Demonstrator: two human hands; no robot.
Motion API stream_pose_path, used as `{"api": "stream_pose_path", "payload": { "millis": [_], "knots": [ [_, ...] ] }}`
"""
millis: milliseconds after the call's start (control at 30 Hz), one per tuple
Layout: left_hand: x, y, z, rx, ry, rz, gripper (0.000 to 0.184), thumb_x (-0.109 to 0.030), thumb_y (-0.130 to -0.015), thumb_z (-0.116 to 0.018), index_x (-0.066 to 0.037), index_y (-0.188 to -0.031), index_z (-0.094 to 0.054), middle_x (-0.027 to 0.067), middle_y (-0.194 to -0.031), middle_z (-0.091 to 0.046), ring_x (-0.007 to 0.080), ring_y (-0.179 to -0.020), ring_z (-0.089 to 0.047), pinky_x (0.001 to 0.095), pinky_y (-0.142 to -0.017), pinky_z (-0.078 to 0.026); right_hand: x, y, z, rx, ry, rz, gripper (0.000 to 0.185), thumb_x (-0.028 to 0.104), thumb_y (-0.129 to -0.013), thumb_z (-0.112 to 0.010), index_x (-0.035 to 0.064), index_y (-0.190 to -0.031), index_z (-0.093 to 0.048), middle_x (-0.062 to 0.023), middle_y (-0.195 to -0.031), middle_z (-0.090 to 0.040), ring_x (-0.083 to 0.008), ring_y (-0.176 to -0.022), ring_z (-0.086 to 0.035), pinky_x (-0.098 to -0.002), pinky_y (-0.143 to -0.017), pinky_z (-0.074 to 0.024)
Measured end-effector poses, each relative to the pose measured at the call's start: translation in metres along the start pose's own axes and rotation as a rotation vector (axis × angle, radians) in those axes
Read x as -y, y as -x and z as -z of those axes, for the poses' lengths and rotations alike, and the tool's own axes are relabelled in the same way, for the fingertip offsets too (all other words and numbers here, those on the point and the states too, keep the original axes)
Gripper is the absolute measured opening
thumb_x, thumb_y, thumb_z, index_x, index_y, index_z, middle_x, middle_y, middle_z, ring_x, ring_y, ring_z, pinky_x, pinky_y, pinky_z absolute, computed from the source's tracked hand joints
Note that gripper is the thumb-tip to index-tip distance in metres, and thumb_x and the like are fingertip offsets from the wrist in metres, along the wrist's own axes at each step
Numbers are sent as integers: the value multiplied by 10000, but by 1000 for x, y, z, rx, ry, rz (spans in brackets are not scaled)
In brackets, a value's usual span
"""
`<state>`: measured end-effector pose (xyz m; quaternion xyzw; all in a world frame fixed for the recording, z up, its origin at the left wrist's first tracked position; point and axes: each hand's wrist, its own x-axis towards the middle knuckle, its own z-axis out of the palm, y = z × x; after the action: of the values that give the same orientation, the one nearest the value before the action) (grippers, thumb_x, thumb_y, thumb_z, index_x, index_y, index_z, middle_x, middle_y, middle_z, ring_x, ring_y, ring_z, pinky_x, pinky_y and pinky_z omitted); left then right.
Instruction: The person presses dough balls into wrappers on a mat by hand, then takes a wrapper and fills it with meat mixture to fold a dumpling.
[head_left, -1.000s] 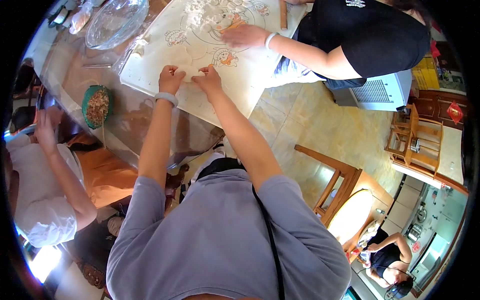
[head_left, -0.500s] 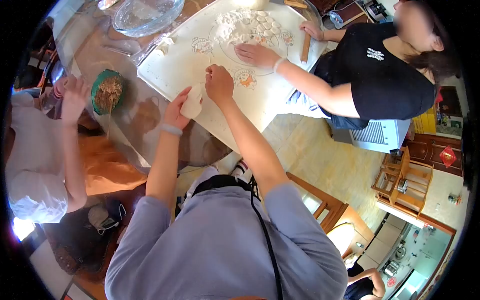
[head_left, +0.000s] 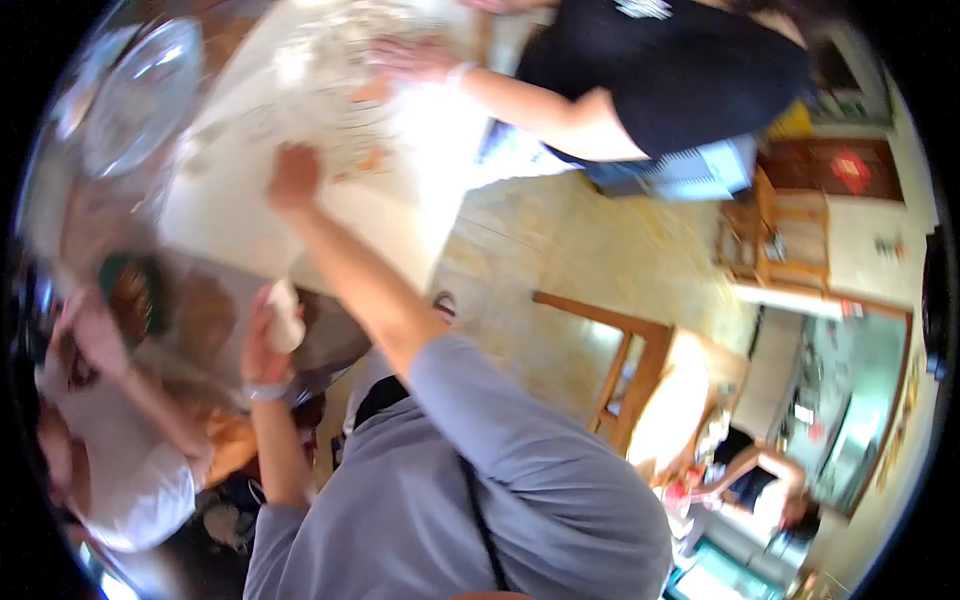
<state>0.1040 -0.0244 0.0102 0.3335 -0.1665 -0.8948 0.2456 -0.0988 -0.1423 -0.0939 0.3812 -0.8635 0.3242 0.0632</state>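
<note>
My left hand (head_left: 260, 345) holds a pale, flat dough wrapper (head_left: 287, 318) upright between thumb and fingers, just off the near edge of the white mat (head_left: 215, 225). Higher up, my right hand (head_left: 295, 178) hovers over the mat, apart from the wrapper. Its fingers look curled in, but blur hides whether anything is between them. Flour (head_left: 300, 50) lies at the mat's far end. The green bowl (head_left: 135, 290) of brown filling is smeared, left of my left hand.
A co-worker's hand (head_left: 415, 62) rests over the mat's far right. Another person's hand (head_left: 95, 325) is beside the green bowl. A clear glass bowl (head_left: 145, 100) stands at the upper left. A wooden chair (head_left: 620, 370) is on the floor to the right.
The view has swung right and blurred. My hands have moved apart: the left, still holding the wrapper, is off the mat's edge, and the right reaches further over the mat.
</note>
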Motion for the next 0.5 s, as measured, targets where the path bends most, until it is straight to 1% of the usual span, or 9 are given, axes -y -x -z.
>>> {"api": "stream_pose_path", "payload": {
  "millis": [33, 67, 167, 200, 267, 333, 400, 433, 500],
  "knots": [
    [-1, 1, -2, -27, -62, -15, 466, -73, -840, -507, -25, -1283, -370, 136, -1226, -467, 270, -1093, -485, 395, -927, -436, 7, -8, 16, 218, -60, -135, 406, 141, -796, -448, -4, -1174, -483, -227, -1158, -510, -357, -1145, -439, -482, -1002, -279],
    [0, 4, -8, -118, -115, -10, 475, -68, -844, -500, -22, -1293, -353, 130, -1224, -465, 267, -1083, -488, 393, -932, -432, 5, 0, -8, 89, -83, -163, 373, 148, -846, -399, 11, -1183, -481, -207, -1195, -501, -356, -1182, -410, -475, -1000, -284],
    [2, 10, -15, -86, -185, -30, 475, -70, -867, -466, -8, -1316, -322, 120, -1258, -426, 232, -1123, -447, 369, -958, -393, 18, -10, 44, 178, -167, -276, 337, 139, -849, -404, 15, -1152, -485, -185, -1158, -513, -330, -1149, -422, -438, -960, -321],
    [0, 9, -6, -51, -218, -29, 479, -73, -872, -458, -10, -1324, -313, 118, -1268, -417, 226, -1132, -437, 366, -960, -385, 20, -10, 50, 197, -50, -199, 284, 137, -842, -433, 33, -1093, -514, -145, -1124, -529, -295, -1110, -445, -424, -929, -340],
    [-2, 10, -12, 16, -322, 25, 493, -74, -870, -457, -11, -1334, -302, 117, -1271, -414, 222, -1120, -441, 360, -947, -385, 19, -9, 92, 328, -159, -116, 304, 114, -780, -504, 18, -1068, -500, -127, -951, -575, -299, -970, -512, -420, -820, -401],
    [3, 11, -27, 88, -385, 81, 505, -76, -867, -460, -13, -1340, -297, 115, -1273, -413, 217, -1106, -447, 351, -932, -387, 9, 2, 81, 239, -410, -60, 216, 98, -732, -540, 11, -914, -463, -151, -860, -586, -325, -867, -568, -433, -717, -437],
    [13, 13, -49, 164, -419, 126, 514, -80, -863, -466, -15, -1344, -296, 111, -1272, -414, 210, -1088, -454, 339, -914, -391, -10, 11, 148, 270, -870, -161, 189, 80, -762, -494, 18, -936, -456, -139, -789, -586, -335, -767, -578, -403, -635, -447],
    [22, 14, -66, 110, -524, 113, 520, -83, -852, -480, -14, -1338, -310, 99, -1280, -413, 200, -1063, -462, 309, -886, -393, -24, 19, 178, 228, -924, -175, 185, 89, -770, -497, 20, -936, -452, -136, -786, -583, -324, -758, -577, -391, -634, -445],
    [35, 18, -89, 185, -574, 175, 518, -88, -848, -487, -23, -1335, -323, 89, -1285, -411, 194, -1063, -462, 296, -877, -393, -52, 35, 239, 146, -1033, -177, 181, 108, -786, -502, 23, -937, -446, -128, -781, -579, -301, -740, -574, -369, -632, -442]
  ]
}}
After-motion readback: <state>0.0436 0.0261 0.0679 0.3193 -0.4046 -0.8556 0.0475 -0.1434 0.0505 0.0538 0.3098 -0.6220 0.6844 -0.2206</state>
